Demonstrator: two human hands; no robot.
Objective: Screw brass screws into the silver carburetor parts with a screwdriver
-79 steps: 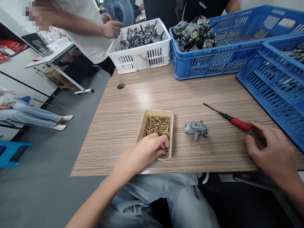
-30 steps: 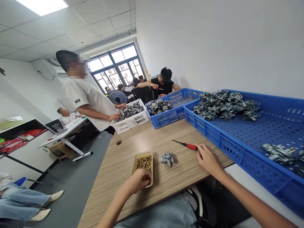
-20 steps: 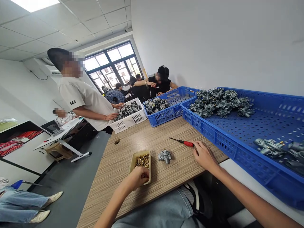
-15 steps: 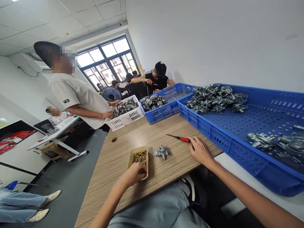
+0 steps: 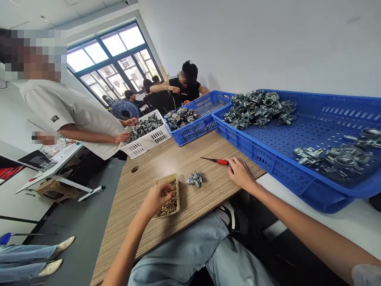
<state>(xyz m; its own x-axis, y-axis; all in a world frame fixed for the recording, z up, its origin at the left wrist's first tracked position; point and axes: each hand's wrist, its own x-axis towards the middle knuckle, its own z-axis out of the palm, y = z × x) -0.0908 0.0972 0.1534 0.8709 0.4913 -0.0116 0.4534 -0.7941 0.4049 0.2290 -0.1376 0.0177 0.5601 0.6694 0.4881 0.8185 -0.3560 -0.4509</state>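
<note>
My left hand (image 5: 157,197) is over a small cream tub (image 5: 177,197) of little brass-coloured parts (image 5: 170,207) that look like screws or jets. Its fingers are curled together, and whatever may be between them is too small to make out. To the right of the tub, a single metal carburetor (image 5: 195,179) stands on the wooden table. My right hand (image 5: 240,171) rests on the tabletop near its right edge, with its fingers around the end of a red-handled screwdriver (image 5: 222,161). The screwdriver's dark shaft points left.
A large blue crate (image 5: 247,149) with carburetors runs along the right side. Behind stand a smaller blue crate (image 5: 193,137) and a white crate (image 5: 145,147) full of metal parts. A person in a white shirt (image 5: 74,111) reaches into the white crate. Another person (image 5: 186,89) sits farther back.
My left hand has moved from the tub's near end toward its far left side, uncovering more brass parts. My right hand stays at the screwdriver. The camera view has shifted.
</note>
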